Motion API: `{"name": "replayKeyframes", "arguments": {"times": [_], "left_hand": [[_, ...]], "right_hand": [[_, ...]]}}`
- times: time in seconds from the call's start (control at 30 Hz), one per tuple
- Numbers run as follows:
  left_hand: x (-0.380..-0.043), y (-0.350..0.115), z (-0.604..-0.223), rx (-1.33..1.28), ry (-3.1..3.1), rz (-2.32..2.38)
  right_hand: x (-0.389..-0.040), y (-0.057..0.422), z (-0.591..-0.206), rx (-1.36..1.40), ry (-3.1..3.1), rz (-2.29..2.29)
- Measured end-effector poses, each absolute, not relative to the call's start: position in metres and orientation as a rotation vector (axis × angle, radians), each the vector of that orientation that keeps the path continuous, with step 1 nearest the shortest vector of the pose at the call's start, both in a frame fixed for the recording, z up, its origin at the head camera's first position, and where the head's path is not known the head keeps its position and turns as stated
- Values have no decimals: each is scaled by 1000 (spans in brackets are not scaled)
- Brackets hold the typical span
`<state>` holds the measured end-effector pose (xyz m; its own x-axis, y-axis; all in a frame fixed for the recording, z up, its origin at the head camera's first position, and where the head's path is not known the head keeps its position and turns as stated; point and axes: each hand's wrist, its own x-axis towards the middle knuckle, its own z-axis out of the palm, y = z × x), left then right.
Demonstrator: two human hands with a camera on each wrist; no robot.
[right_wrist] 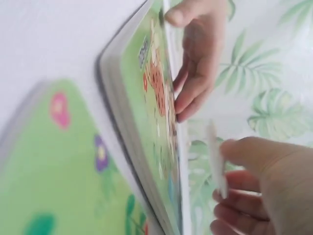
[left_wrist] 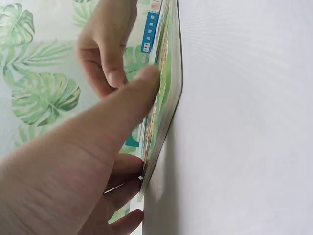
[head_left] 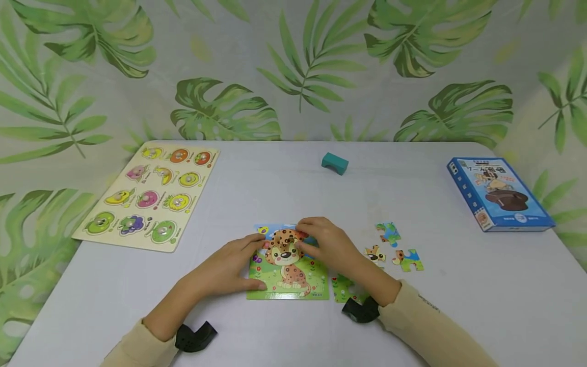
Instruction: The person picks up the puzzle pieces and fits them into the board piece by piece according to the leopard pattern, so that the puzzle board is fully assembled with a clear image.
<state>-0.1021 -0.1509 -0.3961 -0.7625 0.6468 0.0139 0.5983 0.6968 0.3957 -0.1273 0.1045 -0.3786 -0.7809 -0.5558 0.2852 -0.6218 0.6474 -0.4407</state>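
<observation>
A square leopard jigsaw puzzle (head_left: 293, 278) lies flat on the table in front of the person. At its left side the left hand (head_left: 234, 267) rests, thumb (left_wrist: 146, 76) on the picture and the other fingertips near the upper left edge. Over the upper right part of the puzzle is the right hand (head_left: 332, 247). In the right wrist view it pinches a thin puzzle piece (right_wrist: 216, 159) between thumb and fingers, held edge-on above the picture. Right of the puzzle lies a green flowered board (head_left: 341, 290), partly hidden under the right forearm.
Several loose puzzle pieces (head_left: 408, 260) lie right of the right hand. A wooden fruit peg board (head_left: 147, 196) is at the left, a teal arch block (head_left: 335, 163) at the back, and a blue box (head_left: 502, 193) at the right.
</observation>
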Motion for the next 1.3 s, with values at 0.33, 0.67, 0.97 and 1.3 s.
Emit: {"name": "replayKeyframes", "arguments": {"times": [0.33,0.67,0.97,1.3], "left_hand": [[-111,-144,-401,1082,2896,525],[-115,-140,-407,1125,2965,403],[-114,-139,-404,1116,2952,431],[-113,-139,-404,1078,2921,426]], "right_hand": [[-135,100,-394,1000,-2840,730],[-138,98,-400,1087,-2787,641],[-138,100,-399,1133,-2783,719],[-136,103,-400,1062,-2902,822]]}}
